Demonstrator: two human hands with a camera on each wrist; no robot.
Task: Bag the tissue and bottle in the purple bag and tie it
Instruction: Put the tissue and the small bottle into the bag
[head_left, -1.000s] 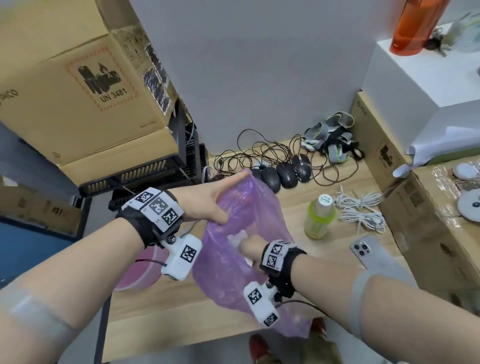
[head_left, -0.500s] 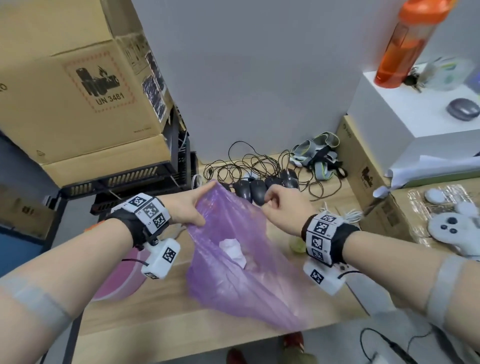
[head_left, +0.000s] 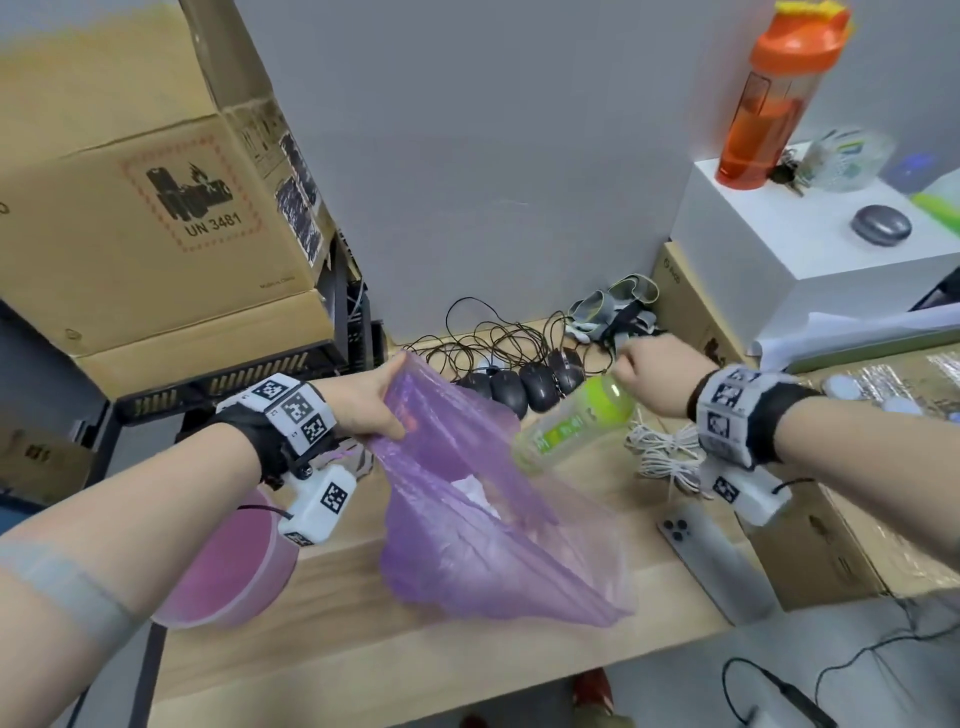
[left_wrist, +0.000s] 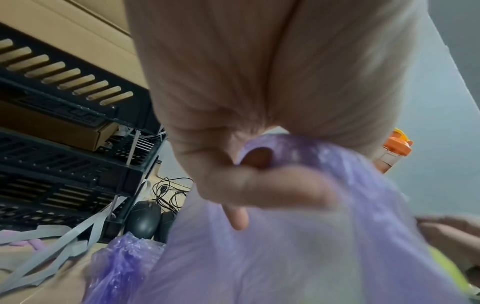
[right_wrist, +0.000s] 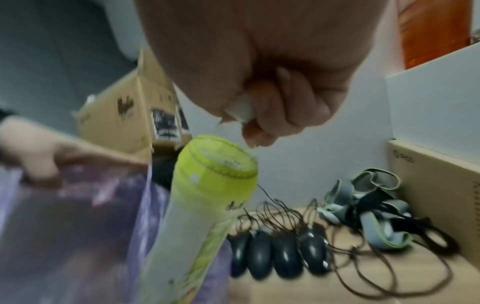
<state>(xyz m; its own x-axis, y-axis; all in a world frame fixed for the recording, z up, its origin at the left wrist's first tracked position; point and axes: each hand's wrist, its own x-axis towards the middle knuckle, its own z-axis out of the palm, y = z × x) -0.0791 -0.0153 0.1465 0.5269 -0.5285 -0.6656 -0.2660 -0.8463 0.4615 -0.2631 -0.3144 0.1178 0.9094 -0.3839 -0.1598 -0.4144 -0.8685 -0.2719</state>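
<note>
Pinching the rim of the purple bag (head_left: 467, 519) at left: left hand (head_left: 363, 400), lifting it open above the wooden table (head_left: 337, 623). Inside the bag, white tissue (head_left: 475, 491). At right, gripped by its cap in the right hand (head_left: 657, 371): green bottle (head_left: 571, 431), tilted, base at the bag's mouth.

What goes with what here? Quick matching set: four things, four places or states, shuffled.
Things:
1. bottle
2. tissue
3. bag
4. phone

Places or states:
A. lying flat on the table
B. inside the bag
C. held by its cap end in the right hand, tilted over the bag's mouth
D. rim pinched by the left hand, held open

Pairs: 1-C, 2-B, 3-D, 4-A
</note>
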